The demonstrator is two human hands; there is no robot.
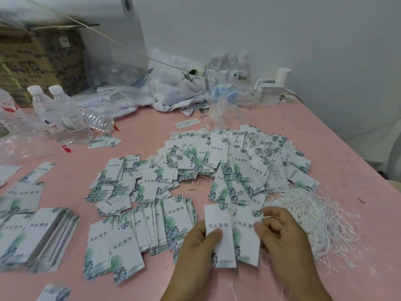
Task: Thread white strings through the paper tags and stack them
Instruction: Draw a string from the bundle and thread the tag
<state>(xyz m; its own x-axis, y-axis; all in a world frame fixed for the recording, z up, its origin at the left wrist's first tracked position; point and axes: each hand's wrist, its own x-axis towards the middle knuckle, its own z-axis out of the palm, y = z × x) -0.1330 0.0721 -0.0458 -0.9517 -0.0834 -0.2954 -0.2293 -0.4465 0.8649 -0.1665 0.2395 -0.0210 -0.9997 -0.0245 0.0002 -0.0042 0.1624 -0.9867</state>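
Observation:
My left hand [196, 248] grips a white paper tag [219, 222] with green leaf print, thumb pressed on its face. Beside it lies a second tag [246, 237]; my right hand [280, 231] pinches its top corner near the hole. A tangled heap of white strings [308, 211] lies just right of my right hand. A wide spread of threaded tags [234, 161] covers the middle of the pink table [347, 170]. Fanned rows of unthreaded tags [152, 222] sit left of my left hand.
More tag stacks [43, 233] lie at the left edge. Two upright water bottles [63, 114] and one lying bottle [98, 121] stand at the back left, with cardboard boxes [32, 61] behind. Crumpled plastic bags [178, 85] and a small tag stack [269, 94] line the far wall.

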